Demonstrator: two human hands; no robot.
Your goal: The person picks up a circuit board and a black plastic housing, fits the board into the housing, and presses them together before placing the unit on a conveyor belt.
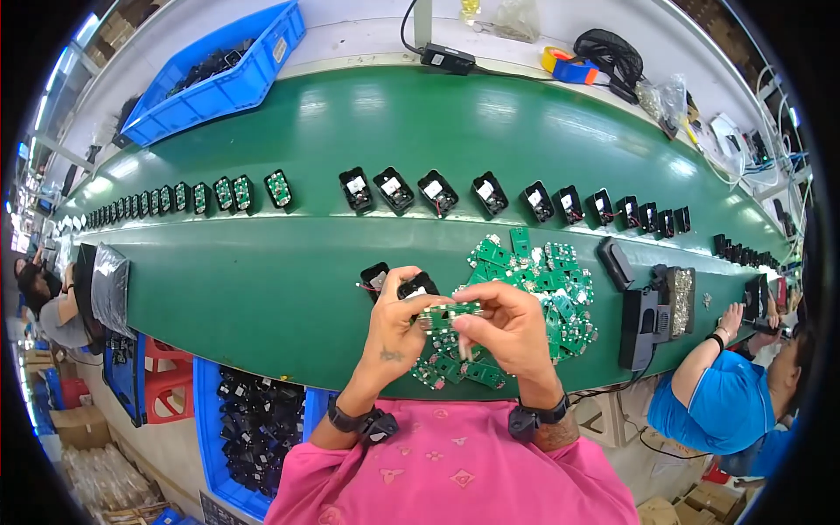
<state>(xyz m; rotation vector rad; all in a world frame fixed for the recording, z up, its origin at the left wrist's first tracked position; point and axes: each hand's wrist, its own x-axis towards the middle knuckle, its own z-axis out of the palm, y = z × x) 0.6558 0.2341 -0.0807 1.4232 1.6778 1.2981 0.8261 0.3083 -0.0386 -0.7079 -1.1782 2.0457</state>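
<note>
Between both hands, above the near edge of the green bench, I hold a green circuit board. My left hand grips its left end, fingers closed. The thumb and fingers of my right hand pinch its right end. Just beyond my left hand sit two open black plastic housings, one at the left and another partly hidden by my fingers. A loose pile of green circuit boards spreads beside and behind my right hand, some lying under my wrists.
A row of open black housings crosses the bench ahead; housings with green boards continue leftward. At right stand a grey-black device and a tray of small metal parts. A co-worker in blue sits right. A blue crate stands below left.
</note>
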